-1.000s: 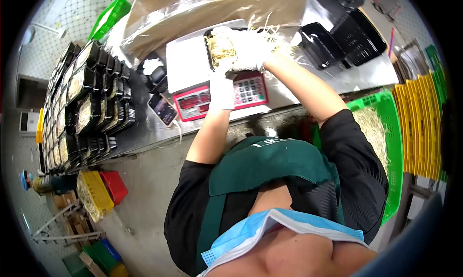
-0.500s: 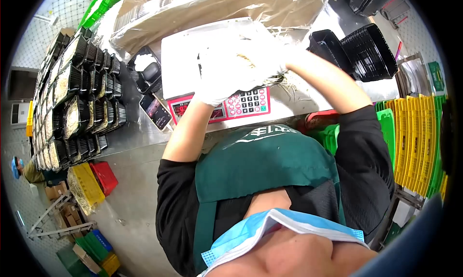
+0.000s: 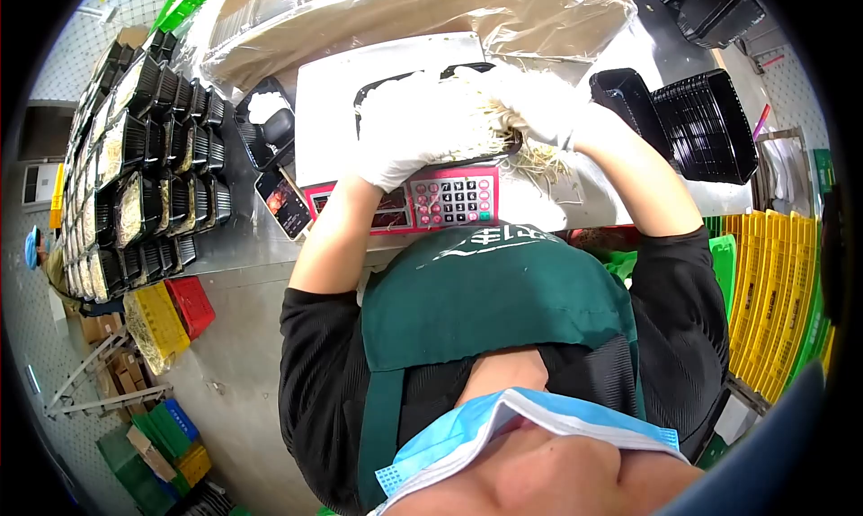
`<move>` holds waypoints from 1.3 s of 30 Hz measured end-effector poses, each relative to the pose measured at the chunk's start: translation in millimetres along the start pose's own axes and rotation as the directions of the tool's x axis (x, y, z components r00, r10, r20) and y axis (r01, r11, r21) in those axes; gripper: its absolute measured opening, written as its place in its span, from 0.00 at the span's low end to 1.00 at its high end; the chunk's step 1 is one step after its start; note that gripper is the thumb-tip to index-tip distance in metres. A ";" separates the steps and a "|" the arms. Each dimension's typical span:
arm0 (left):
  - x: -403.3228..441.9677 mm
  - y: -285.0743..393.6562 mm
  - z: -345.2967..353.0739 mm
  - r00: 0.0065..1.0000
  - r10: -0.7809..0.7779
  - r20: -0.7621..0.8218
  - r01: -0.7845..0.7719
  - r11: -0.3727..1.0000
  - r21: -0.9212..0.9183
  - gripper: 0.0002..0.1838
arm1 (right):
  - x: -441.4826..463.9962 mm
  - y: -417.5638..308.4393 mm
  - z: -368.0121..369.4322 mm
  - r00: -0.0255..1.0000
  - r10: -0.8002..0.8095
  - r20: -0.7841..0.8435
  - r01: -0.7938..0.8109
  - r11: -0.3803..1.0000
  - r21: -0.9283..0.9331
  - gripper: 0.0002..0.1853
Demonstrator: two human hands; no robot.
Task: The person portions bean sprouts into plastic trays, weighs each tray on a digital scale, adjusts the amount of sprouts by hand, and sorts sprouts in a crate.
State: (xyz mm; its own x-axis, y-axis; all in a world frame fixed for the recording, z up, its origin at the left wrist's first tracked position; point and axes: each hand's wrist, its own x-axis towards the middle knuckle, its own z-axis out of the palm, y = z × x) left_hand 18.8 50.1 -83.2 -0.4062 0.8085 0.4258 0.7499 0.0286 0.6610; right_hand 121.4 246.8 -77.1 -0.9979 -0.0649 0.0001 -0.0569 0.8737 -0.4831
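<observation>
Past the stacked filled trays [image 3: 130,174], I see the gloved left hand [image 3: 400,129] spread over the left part of a black tray [image 3: 515,146] on the scale [image 3: 324,111], though glare hides whether its fingers grip anything. The tray's long axis runs roughly side to side, pale strands [image 3: 476,129] poking out between the hands, and the right hand [image 3: 544,107] is nearer its overflowing right end, fingertips against strands, their closure unclear to me.

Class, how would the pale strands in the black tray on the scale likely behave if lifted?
Probably floppy: the pale strands are thin and some curve. Likely light for their bulk, being loosely heaped. Perhaps apt to shed, since stray ones lie beside the black tray.
</observation>
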 end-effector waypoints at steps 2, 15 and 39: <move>-0.6 -4.2 0.9 0.999 0.008 0.034 -0.008 1.000 0.005 0.17 | -15.2 9.7 -16.6 0.999 -0.039 0.009 0.040 0.998 -0.054 0.26; -13.6 21.8 -51.5 0.998 -0.062 0.008 0.058 0.962 0.268 0.38 | -173.3 189.5 -28.1 0.825 0.526 -0.206 -0.385 0.790 0.477 0.32; -20.7 -18.4 1.1 0.970 0.244 -0.010 -0.215 0.871 0.443 0.22 | 9.8 -61.7 -4.5 0.994 0.105 -0.018 -0.106 0.972 -0.209 0.25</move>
State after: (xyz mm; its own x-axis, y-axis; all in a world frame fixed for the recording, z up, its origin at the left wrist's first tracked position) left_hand 13.9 33.5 -104.8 -0.2160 0.7854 0.5801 0.9712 0.1116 0.2106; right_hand 115.0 194.5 -43.4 -0.9988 0.0358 -0.0345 0.0443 0.9569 -0.2870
